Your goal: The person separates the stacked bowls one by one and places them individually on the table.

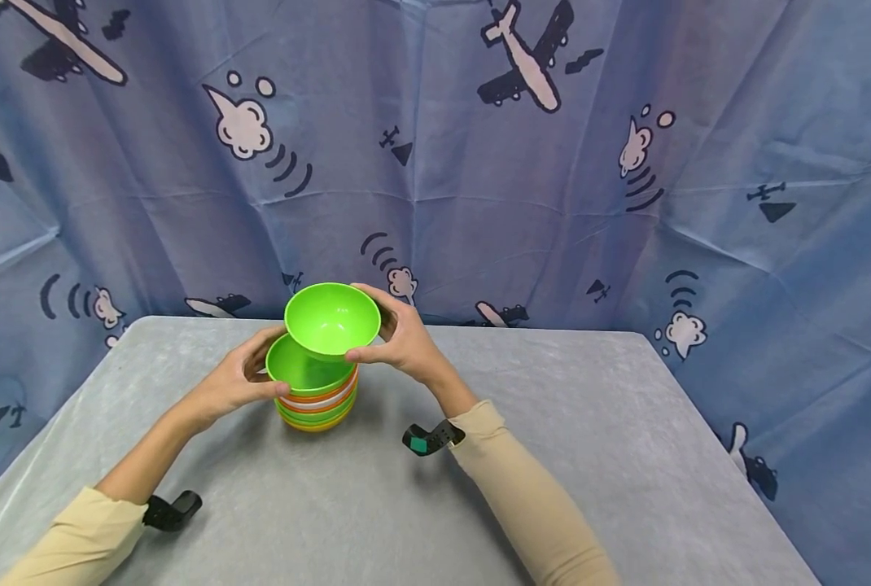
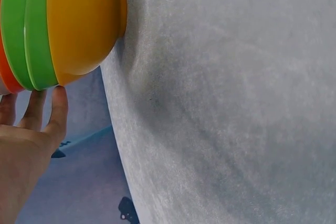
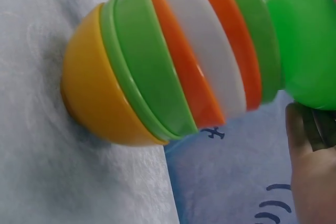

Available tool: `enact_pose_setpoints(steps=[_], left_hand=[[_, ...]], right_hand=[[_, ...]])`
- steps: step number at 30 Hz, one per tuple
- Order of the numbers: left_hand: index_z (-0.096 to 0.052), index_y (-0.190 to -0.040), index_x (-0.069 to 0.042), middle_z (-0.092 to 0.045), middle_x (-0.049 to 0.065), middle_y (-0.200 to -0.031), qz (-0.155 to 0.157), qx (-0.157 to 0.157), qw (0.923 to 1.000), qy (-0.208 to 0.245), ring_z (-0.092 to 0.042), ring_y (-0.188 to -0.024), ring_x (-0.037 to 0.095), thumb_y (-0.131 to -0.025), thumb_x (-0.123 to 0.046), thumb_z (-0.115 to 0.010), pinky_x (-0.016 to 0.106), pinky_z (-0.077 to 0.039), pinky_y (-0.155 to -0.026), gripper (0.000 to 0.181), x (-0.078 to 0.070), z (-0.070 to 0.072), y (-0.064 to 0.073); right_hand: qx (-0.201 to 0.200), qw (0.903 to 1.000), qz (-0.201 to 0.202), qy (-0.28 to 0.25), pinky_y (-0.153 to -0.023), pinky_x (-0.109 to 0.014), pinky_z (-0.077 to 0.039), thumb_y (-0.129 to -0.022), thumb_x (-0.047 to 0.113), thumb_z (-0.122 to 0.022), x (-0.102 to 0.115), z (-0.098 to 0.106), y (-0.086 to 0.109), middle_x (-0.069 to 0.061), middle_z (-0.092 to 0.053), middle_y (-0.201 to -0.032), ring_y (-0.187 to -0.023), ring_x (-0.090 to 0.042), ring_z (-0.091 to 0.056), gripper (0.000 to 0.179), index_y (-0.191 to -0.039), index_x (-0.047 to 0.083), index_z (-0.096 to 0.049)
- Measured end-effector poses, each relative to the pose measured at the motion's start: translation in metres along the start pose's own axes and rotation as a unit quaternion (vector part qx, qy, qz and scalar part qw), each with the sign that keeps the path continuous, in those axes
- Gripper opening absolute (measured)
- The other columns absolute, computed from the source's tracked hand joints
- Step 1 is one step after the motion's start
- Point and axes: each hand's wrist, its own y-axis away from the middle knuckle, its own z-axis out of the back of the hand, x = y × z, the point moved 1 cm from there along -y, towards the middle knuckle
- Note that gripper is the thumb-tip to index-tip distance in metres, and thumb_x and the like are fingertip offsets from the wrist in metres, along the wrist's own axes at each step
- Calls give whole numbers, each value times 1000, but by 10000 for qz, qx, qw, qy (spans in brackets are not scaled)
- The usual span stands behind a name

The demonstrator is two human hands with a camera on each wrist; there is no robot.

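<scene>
One green bowl [image 1: 333, 321] was pinched by the right hand [image 1: 409, 342] just above the bowl stack [image 1: 317, 404] the left hand [image 1: 234, 382] gripped, so mid-stacking or unstacking, best guess, and the next move probably needed that stack held dead steady.

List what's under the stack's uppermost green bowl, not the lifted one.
Beneath that green bowl come an orange bowl, a white bowl, another orange bowl, two green bowls and a yellow bowl at the bottom. Only parts of their outer sides show; their insides are covered.
</scene>
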Motion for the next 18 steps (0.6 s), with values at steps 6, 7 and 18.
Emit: enact_pose_setpoints(steps=[6,7,18], left_hand=[[-28,-159,-6,-35,15,-157,-156,62,9999,29,-48,-131,14,-92,-2,-72,29,-49,-96,80,0,1,-2],[-28,-159,-5,-36,15,-156,-149,63,9999,28,-48,-130,13,-92,-2,-72,29,-49,-96,81,0,1,-2],[-28,-159,-4,-35,16,-157,-120,73,9999,34,-46,-133,10,-92,-2,-72,28,-48,-97,80,1,2,0]], right_hand=[[-170,9998,9,-78,-104,-42,-46,-71,-21,-81,3,11,1,-14,-48,-147,-130,-29,-51,93,-152,-1,-41],[-181,9998,7,-66,-104,-42,-46,-71,-21,-81,4,13,1,-13,-48,-147,-130,-28,-51,93,-153,-1,-41],[-373,9992,70,-136,-105,-42,-44,-71,-4,-91,5,34,6,-12,-46,-149,-132,-30,-48,96,-152,-1,-42]])
